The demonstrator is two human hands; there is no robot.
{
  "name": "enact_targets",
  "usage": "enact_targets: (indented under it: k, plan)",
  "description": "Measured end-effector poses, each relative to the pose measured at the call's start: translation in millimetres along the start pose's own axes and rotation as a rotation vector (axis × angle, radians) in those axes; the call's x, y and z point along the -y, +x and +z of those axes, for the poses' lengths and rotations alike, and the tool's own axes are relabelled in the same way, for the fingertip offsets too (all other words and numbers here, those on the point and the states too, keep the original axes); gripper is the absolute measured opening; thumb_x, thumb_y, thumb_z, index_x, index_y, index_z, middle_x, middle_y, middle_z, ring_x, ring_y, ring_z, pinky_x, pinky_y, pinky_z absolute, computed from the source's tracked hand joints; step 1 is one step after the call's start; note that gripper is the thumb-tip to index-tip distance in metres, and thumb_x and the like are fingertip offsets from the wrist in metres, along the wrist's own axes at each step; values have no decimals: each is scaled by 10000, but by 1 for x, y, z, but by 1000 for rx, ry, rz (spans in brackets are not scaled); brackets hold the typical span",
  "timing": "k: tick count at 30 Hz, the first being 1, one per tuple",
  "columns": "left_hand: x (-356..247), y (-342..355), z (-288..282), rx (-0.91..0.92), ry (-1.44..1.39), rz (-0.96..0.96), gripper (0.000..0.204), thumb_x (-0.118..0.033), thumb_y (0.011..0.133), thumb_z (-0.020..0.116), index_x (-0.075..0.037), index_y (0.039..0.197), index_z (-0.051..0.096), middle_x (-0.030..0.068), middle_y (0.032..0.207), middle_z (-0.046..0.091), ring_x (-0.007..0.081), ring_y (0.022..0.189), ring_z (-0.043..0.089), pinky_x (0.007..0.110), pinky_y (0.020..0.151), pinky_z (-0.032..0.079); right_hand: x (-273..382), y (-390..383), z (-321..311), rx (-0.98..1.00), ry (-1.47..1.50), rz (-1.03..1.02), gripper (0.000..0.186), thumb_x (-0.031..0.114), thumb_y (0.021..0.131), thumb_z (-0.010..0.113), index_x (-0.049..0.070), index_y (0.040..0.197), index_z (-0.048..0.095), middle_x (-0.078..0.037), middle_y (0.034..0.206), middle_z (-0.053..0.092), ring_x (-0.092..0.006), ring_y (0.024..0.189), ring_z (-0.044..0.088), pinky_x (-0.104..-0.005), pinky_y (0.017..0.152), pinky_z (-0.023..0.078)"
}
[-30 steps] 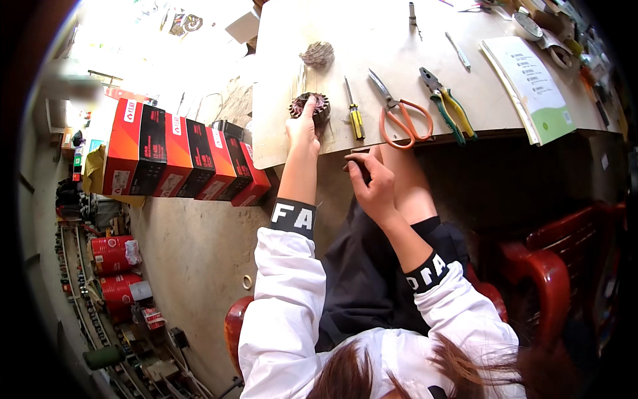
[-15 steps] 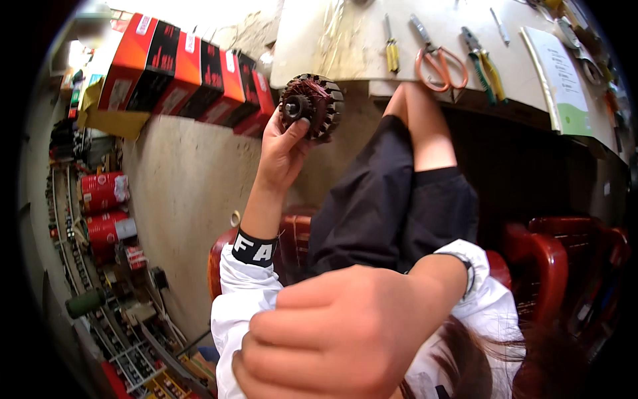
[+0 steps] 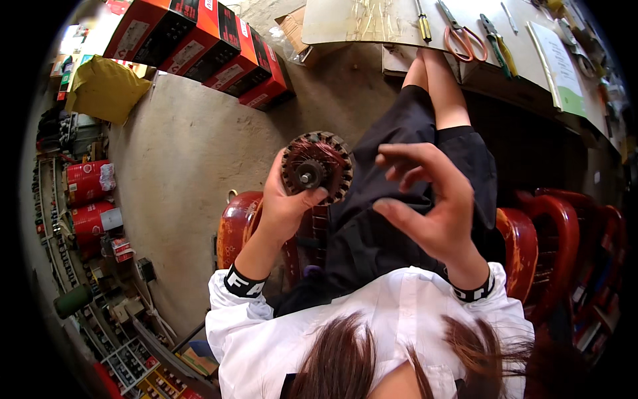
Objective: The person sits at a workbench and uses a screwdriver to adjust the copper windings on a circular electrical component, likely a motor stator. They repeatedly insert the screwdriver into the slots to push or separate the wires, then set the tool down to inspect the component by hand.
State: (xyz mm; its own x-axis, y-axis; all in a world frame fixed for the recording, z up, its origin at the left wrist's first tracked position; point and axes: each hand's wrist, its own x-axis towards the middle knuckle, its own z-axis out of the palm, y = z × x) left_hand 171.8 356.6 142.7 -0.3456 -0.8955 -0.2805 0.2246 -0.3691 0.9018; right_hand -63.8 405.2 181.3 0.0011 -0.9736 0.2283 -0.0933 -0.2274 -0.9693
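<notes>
- L hand (image 3: 280, 206): closed round lower L edge of 1 wound rotor (image 3: 332, 158), thumb over front rim; most fingers hidden behind, so can't tell their exact hold.
- Rotor: held up in front of me, above L side of my lap, btwn hands. Lies just R of L palm; long axis (shaft (image 3: 306, 177)) points roughly up at my eyes. L is nearer, in contact.
- R hand (image 3: 435, 199): apart from rotor, to its R; fingers curved & spread from thumb, gap facing rotor, nothing seen w/in.
- Counts, L to R: 2 red drums (image 3: 88, 178); 1 yellow wrapper (image 3: 106, 90); 4 red/blk boxes (image 3: 189, 53) (visible).
- Table (image 3: 332, 25), cont'd L to R: 1 screwdriver (image 3: 424, 28); 1 pr orange-handled scissors (image 3: 467, 45); 1 pr pliers (image 3: 497, 45); 1 pen (image 3: 510, 18); 1 booklet (image 3: 558, 66).
</notes>
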Motion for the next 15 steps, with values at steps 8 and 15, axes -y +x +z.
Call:
enact_targets:
  k: [8, 15]
  plan:
    - [15, -16, 2, 142, -26, -113, 909, -139, 661, 869, -12, 1403, 360, 110, 1293, 559, 218, 1182, 569, 357, 1030, 458, -34, -35, 43, -2, 634, 487, 597, 79, 835, 730, -18, 1350, 444, -73, 1232, 567, -134, 1103, 552, -279, 927, 456]
    - [13, -18, 5, 214, -44, -183, 907, -84, 634, 846, -18, 1396, 360, 99, 1302, 544, 198, 1204, 549, 355, 1056, 423, -29, -48, 40, -43, 629, 465, 552, 40, 831, 730, -10, 1308, 459, -67, 1218, 558, -118, 1054, 551, -264, 873, 462]
